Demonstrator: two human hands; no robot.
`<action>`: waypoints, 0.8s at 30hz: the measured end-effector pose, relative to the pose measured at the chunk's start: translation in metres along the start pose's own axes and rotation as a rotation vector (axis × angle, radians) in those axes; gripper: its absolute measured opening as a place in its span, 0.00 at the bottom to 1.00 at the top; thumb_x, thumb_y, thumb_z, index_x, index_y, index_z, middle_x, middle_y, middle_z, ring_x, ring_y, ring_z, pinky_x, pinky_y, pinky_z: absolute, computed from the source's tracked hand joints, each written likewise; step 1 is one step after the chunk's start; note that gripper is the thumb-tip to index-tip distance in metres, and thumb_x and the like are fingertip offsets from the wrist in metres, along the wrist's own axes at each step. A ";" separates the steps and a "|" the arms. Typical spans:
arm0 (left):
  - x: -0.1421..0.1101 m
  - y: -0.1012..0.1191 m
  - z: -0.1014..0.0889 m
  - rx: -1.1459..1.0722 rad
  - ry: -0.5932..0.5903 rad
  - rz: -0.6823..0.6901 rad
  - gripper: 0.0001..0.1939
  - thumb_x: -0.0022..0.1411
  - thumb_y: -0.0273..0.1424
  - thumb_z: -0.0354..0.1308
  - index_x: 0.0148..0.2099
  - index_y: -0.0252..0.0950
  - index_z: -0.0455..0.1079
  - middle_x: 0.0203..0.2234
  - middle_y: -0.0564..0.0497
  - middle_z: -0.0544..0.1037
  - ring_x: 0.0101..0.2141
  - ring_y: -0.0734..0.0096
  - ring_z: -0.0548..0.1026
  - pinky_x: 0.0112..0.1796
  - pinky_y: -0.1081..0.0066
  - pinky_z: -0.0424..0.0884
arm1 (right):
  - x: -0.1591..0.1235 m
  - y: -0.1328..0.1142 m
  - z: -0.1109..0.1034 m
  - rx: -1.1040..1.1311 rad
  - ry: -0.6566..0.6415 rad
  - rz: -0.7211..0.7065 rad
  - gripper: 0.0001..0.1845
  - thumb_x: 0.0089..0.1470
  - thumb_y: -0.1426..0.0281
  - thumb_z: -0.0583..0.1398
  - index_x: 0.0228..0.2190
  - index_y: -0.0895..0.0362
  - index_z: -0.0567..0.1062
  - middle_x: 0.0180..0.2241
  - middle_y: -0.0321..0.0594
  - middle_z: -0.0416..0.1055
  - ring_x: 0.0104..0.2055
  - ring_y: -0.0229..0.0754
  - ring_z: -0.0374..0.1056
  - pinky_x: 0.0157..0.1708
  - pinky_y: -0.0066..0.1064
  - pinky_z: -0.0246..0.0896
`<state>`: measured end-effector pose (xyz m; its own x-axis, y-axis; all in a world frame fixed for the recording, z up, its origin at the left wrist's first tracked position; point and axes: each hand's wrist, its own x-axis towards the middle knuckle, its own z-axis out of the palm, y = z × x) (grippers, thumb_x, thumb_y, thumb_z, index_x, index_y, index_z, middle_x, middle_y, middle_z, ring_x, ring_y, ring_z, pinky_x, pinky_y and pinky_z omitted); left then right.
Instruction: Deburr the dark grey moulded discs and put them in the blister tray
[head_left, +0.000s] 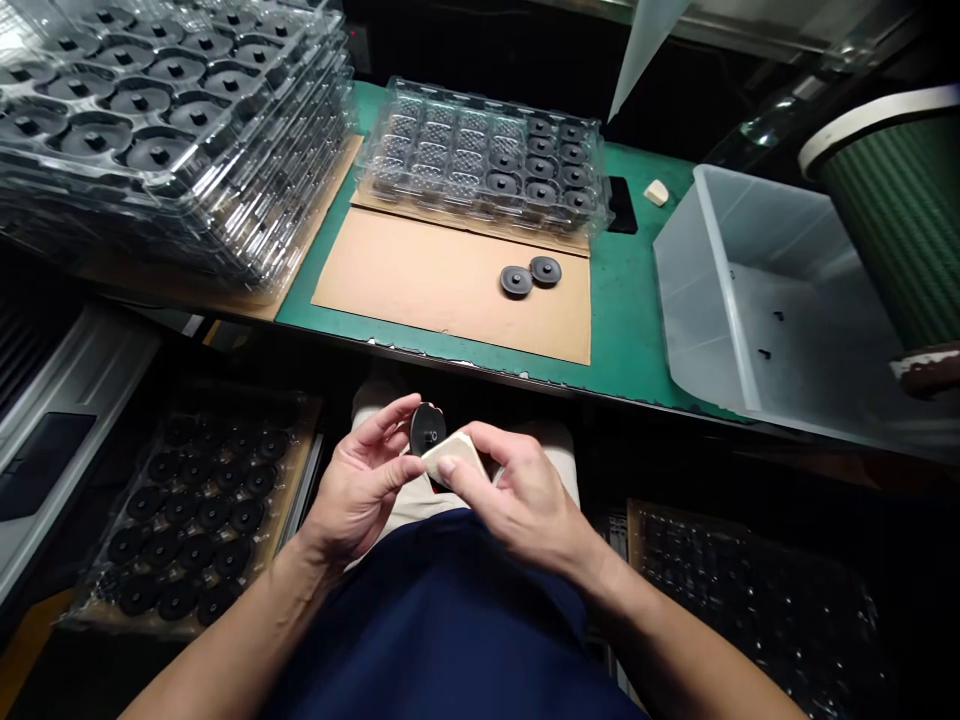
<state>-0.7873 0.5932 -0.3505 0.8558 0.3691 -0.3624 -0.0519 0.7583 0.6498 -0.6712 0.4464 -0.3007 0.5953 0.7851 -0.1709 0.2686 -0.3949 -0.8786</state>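
My left hand (364, 480) holds a small black round disc (427, 428) upright over my lap, below the bench edge. My right hand (517, 495) presses a beige block (450, 455) against the disc's lower side. Two more black discs (530, 276) lie side by side on a brown cardboard sheet (420, 285) on the green bench. Behind them stands a clear blister tray (484, 160), its right-hand pockets filled with black discs and its left-hand pockets without any.
A tall stack of clear trays (172, 130) with black discs fills the back left. A translucent plastic bin (757, 300) stands at the right beside a green cylinder (900, 210). Trays of discs (195, 510) sit low at my left and lower right (750, 600).
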 end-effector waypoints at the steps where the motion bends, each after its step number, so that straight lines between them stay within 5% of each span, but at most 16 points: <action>1: 0.000 0.001 0.001 0.036 0.004 0.041 0.30 0.52 0.20 0.76 0.56 0.44 0.79 0.53 0.48 0.80 0.53 0.67 0.77 0.53 0.75 0.75 | 0.000 -0.003 0.002 0.057 -0.026 0.024 0.15 0.69 0.65 0.59 0.29 0.55 0.70 0.25 0.31 0.63 0.27 0.35 0.57 0.26 0.31 0.50; 5: -0.003 0.009 0.000 0.054 0.026 0.121 0.28 0.54 0.25 0.76 0.57 0.46 0.79 0.54 0.49 0.80 0.54 0.65 0.76 0.55 0.74 0.74 | 0.002 -0.010 0.001 -0.065 0.049 -0.093 0.14 0.67 0.67 0.59 0.28 0.56 0.69 0.27 0.32 0.63 0.29 0.36 0.58 0.30 0.32 0.50; 8: -0.006 0.016 -0.007 0.067 -0.004 -0.049 0.26 0.59 0.31 0.75 0.59 0.44 0.78 0.52 0.47 0.81 0.51 0.67 0.78 0.53 0.76 0.74 | 0.003 -0.006 -0.005 -0.318 0.134 -0.237 0.12 0.67 0.69 0.57 0.29 0.57 0.71 0.29 0.36 0.64 0.32 0.40 0.58 0.35 0.36 0.52; 13: -0.008 0.014 -0.017 0.006 -0.106 -0.346 0.18 0.66 0.39 0.68 0.53 0.34 0.81 0.45 0.43 0.82 0.45 0.68 0.78 0.48 0.75 0.76 | 0.002 0.000 -0.010 -0.476 0.019 -0.447 0.12 0.71 0.71 0.53 0.41 0.58 0.77 0.37 0.42 0.69 0.38 0.45 0.60 0.41 0.40 0.52; 17: -0.012 0.002 -0.017 -0.097 -0.076 -0.475 0.14 0.67 0.40 0.68 0.42 0.33 0.82 0.34 0.47 0.81 0.33 0.72 0.77 0.37 0.73 0.79 | 0.003 0.002 -0.011 -0.461 -0.065 -0.553 0.15 0.71 0.73 0.51 0.48 0.58 0.78 0.39 0.43 0.69 0.38 0.45 0.59 0.39 0.39 0.53; 21: -0.014 -0.007 -0.016 -0.087 -0.101 -0.562 0.18 0.68 0.43 0.65 0.44 0.31 0.81 0.31 0.44 0.79 0.28 0.65 0.77 0.27 0.67 0.80 | 0.005 0.004 -0.014 -0.450 -0.144 -0.688 0.16 0.71 0.72 0.51 0.50 0.56 0.77 0.42 0.43 0.69 0.40 0.45 0.60 0.39 0.39 0.54; 24: -0.012 -0.004 -0.014 -0.127 -0.114 -0.549 0.19 0.68 0.43 0.65 0.49 0.32 0.80 0.37 0.42 0.81 0.32 0.62 0.79 0.32 0.63 0.82 | 0.006 0.008 -0.015 -0.469 -0.125 -0.731 0.14 0.72 0.69 0.52 0.50 0.55 0.77 0.43 0.43 0.71 0.42 0.46 0.62 0.40 0.40 0.53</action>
<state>-0.8043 0.5932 -0.3578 0.8244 -0.1518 -0.5453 0.3605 0.8835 0.2990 -0.6542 0.4413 -0.3023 0.0729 0.9538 0.2914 0.8505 0.0932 -0.5177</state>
